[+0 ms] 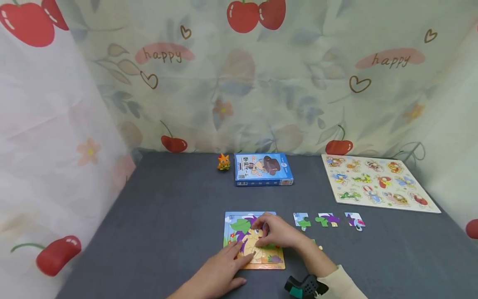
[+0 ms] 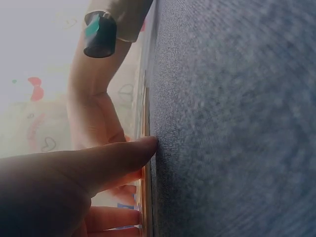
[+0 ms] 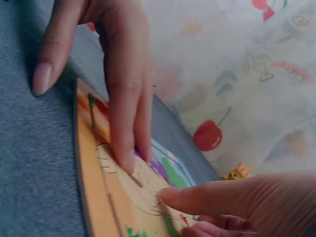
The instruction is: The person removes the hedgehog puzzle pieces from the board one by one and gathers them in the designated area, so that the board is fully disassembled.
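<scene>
A jigsaw puzzle in a square tray (image 1: pixel 274 266) lies on the dark grey table, showing a cartoon figure with purple hair and a green leaf. My left hand (image 1: pixel 221 270) rests on its lower left, fingers extended; in the left wrist view its thumb (image 2: pixel 126 154) reaches over the tray's edge. Above the middle of the picture, my right hand (image 1: pixel 279 233) has thumb and fingers bent around a puzzle piece (image 1: pixel 257 234) at the face, mostly hidden by the fingers. In the right wrist view the right thumb (image 3: pixel 185 197) touches the picture close to the left fingertips (image 3: pixel 129 160).
Three loose puzzle pieces (image 1: pixel 328 220) lie right of the tray, and part of another (image 1: pixel 320 247) shows behind the right wrist. Farther back are a blue box (image 1: pixel 263 169), a small orange toy figure (image 1: pixel 223 162) and a wooden insect puzzle board (image 1: pixel 379 182).
</scene>
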Demonstrator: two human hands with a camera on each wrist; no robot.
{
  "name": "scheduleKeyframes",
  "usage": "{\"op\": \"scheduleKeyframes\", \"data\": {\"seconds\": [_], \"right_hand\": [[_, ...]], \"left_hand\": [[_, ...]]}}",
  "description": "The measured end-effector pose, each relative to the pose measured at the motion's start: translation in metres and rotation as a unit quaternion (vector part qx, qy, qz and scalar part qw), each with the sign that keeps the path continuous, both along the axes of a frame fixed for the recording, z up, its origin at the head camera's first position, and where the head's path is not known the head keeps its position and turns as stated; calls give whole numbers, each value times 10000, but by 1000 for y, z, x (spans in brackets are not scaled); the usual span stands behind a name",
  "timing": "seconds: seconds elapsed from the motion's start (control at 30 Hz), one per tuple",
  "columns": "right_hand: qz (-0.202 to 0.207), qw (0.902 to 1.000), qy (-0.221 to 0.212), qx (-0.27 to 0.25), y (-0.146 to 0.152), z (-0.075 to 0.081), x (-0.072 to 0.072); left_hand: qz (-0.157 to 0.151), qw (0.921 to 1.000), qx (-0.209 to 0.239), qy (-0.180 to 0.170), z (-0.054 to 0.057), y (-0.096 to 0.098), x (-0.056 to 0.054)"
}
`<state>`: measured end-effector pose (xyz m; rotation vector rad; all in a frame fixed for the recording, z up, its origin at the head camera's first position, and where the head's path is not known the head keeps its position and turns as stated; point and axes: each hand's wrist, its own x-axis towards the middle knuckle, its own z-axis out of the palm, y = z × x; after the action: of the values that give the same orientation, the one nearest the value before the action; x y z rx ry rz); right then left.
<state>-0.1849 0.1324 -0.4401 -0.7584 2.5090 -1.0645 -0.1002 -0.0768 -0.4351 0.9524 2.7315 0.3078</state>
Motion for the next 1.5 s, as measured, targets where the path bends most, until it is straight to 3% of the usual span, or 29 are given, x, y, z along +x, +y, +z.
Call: {"op": "scheduleKeyframes", "data": {"seconds": [0.27, 0.9, 1.0, 1.2, 1.5], "right_hand": [[-380, 9989, -217, -171, 0, -3, 2], [-532, 9977, -344, -244, 0, -10, 0], [-528, 9975, -360, -292, 1, -11, 0], [-521, 9972, -338, -409, 2, -11, 0], [-542, 9960, -342, -619, 1, -12, 3]], "left_hand": [[-5, 9997, -122, -189, 0, 1, -4], [-46, 9998, -187, -86, -2, 1, -4], [-28, 9995, -221, -207, -2, 2, -5], [162, 9949, -203, -973, -2, 2, -11], [494, 9878, 10, -1478, -7, 4, -15]]}}
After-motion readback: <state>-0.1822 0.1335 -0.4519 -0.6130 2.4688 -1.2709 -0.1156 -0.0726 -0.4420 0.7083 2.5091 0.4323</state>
